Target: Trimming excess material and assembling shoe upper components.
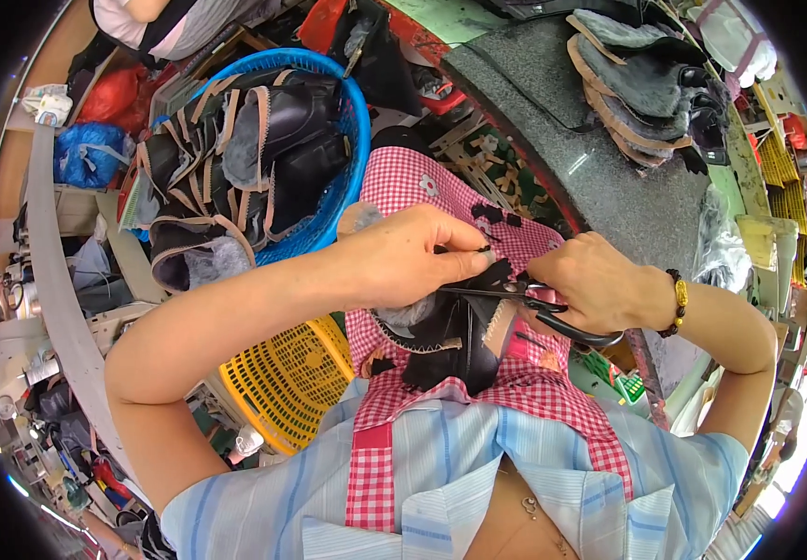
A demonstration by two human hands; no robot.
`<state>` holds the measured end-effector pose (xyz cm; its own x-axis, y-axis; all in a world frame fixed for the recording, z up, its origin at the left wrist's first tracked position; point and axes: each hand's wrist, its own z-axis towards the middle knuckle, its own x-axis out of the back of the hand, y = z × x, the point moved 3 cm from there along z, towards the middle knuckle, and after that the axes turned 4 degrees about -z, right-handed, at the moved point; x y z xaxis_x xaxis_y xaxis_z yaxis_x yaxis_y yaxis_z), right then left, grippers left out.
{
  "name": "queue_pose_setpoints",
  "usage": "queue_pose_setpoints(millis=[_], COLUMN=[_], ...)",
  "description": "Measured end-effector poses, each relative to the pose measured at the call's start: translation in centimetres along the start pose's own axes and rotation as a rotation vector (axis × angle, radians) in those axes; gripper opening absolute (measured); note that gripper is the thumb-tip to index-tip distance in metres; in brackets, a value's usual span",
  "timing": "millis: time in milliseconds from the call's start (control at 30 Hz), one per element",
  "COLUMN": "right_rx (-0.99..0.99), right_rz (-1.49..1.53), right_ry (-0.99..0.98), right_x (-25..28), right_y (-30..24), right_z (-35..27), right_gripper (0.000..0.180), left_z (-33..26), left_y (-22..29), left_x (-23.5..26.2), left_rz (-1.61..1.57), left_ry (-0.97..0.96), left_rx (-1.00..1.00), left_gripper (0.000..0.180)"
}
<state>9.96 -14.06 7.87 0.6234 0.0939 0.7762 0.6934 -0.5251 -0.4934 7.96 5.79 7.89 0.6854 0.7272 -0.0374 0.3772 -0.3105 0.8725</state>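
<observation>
- One right hand (592,278) gripping one pair of scissors (517,295)
- One left hand (413,245) pinching dark material (491,276) over one black upper (433,329)
- One blue basket (362,131), one yellow basket (282,385)

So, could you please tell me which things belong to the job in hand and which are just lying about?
Seemingly part of the job:
scissors, in the right hand
black upper
blue basket of similar uppers

Probably just lying about:
red bag
blue bag
</observation>
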Motion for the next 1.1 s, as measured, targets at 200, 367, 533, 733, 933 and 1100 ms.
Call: queue_pose_setpoints(millis=[200,367,533,733,933,1100], right_rx=[0.015,0.009,-0.043,-0.029,-0.009,-0.110], right_rz=[0.021,0.009,-0.007,-0.066,0.023,-0.002], right_ry=[0.047,0.084,0.106,0.083,0.108,0.155], right_x=[-1.4,-1.6,-3.4,-1.4,-1.5,-1.2], right_y=[0.9,1.5,1.8,0.5,2.0,2.7], right_z=[0.3,-0.4,-2.0,0.0,-0.4,-4.3], right_gripper=[0.030,0.029,0.029,0.027,0.032,0.043], left_z=[-0.6,-0.3,0.8,2.1,0.7,0.1], left_y=[0.4,-1.2,-1.3,-3.5,-1.3,-2.1], left_x=[0.4,1.3,0.2,-0.1,1.0,2.4], left_rz=[-0.014,0.001,0.009,0.123,-0.032,-0.160], left_ry=[0.093,0.193,0.199,0.233,0.263,0.188], left_rx=[0.014,0.200,0.050,-0.262,0.209,0.263], left_gripper=[0.024,0.025,0.026,0.028,0.038,0.042])
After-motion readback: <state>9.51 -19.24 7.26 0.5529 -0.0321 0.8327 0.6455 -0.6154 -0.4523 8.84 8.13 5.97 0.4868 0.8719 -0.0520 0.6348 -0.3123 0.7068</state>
